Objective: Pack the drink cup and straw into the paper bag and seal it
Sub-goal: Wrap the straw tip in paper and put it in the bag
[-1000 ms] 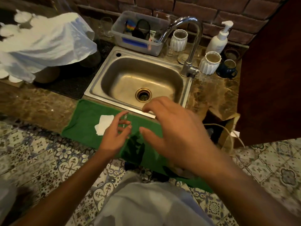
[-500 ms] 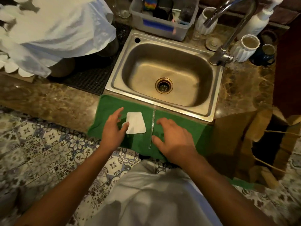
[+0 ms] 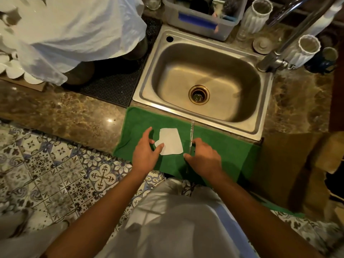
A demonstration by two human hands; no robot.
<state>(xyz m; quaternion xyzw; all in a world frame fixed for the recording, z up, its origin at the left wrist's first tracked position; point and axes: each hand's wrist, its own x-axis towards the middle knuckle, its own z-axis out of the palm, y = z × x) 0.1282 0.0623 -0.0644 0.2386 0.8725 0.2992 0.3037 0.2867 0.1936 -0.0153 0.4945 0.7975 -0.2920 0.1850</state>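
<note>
A straw (image 3: 191, 134) in a clear wrapper lies lengthwise on the green towel (image 3: 223, 151) in front of the sink. My right hand (image 3: 203, 158) rests on the towel over the straw's near half, with thumb and forefinger spread either side of it. My left hand (image 3: 146, 152) is open beside it, its thumb tip touching a small white paper piece (image 3: 171, 141) on the towel. The brown paper bag (image 3: 286, 164) stands open at the right, past the towel's end. No drink cup is in view.
The steel sink (image 3: 149, 84) sits just behind the towel, its tap (image 3: 290, 34) at back right with white ribbed cups (image 3: 305, 51). A black mat (image 3: 115, 79) and plastic-covered items (image 3: 70, 28) fill the left counter. A grey bin (image 3: 201, 25) stands behind.
My right hand has come down from above the sink edge onto the towel at the straw. My left hand has settled beside the white paper. In the last half second both hands barely moved.
</note>
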